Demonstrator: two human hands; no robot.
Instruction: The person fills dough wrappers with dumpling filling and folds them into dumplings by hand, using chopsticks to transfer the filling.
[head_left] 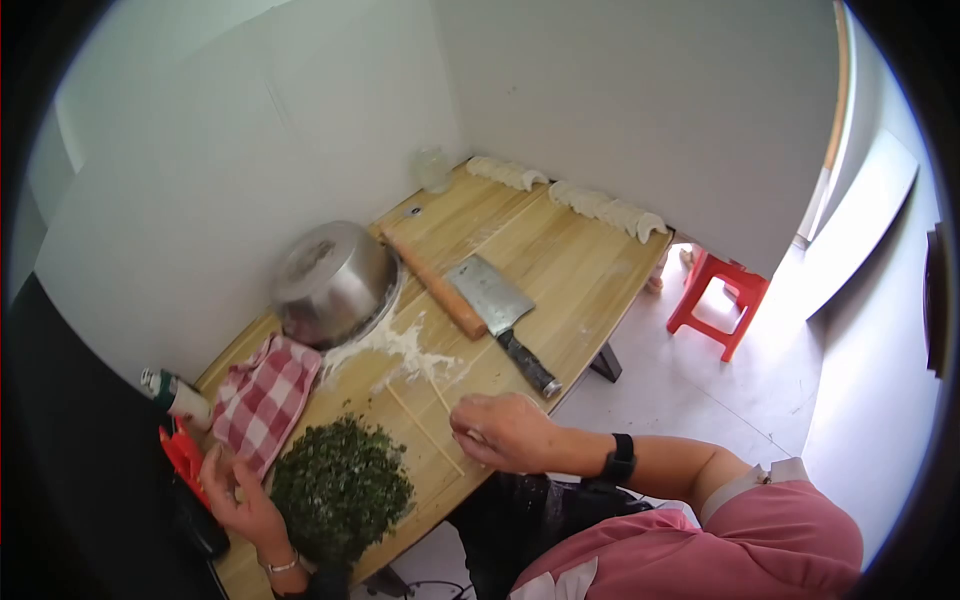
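My right hand point(502, 432) is closed above the table's front edge, fingers curled in; what it holds, if anything, is hidden. Two thin chopsticks point(425, 430) lie on the wood just left of it. My left hand point(242, 500) is raised at the left end with its fingers apart and nothing visible in it. Beside it is a heap of chopped greens point(343, 480). A cleaver point(490, 292) with a black handle lies next to a wooden rolling pin point(435, 283). White flour point(405, 350) is scattered between the greens and the rolling pin.
An upturned metal bowl point(335, 280) and a red checked cloth point(265, 395) are along the wall side of the table point(590, 270). Rows of dumplings point(605, 208) line the far edge, near a glass jar point(432, 170). A red stool point(718, 300) stands on the floor.
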